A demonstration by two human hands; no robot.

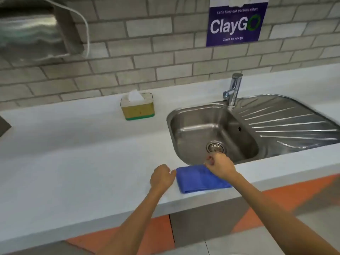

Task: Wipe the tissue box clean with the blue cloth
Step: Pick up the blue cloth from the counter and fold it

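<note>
Closest to me, two bare forearms reach over the front edge of the pale counter (73,172). The left hand (161,178) is curled into a loose fist, knuckles up, resting on the counter just beside the left edge of the blue cloth (199,178); whether the thumb touches the fabric I cannot tell. The right hand (219,167) hangs over the cloth's far right corner with fingertips pinched together; it looks to be nipping the edge of the cloth, though the blur leaves that unsure. The cloth lies folded flat near the counter's front edge, right in front of the steel sink (244,126).

The sink basin holds nothing but its round drain strainer (215,148). A ribbed draining board (287,124) runs off to the right, and a chrome tap (233,90) stands at the back rim.

Farther back, left of the sink and well apart from the cloth and both hands, the tissue box (138,108) stands upright near the wall, yellowish with a green base, a white tissue (135,95) sticking out of the top. Bare counter lies between it and the hands.

Behind is a grey brick-tiled wall (147,52) with a purple "ClayGo" poster (236,22) and, at upper left, a blurred steel fixture (31,32) with a white cable (86,24).
</note>
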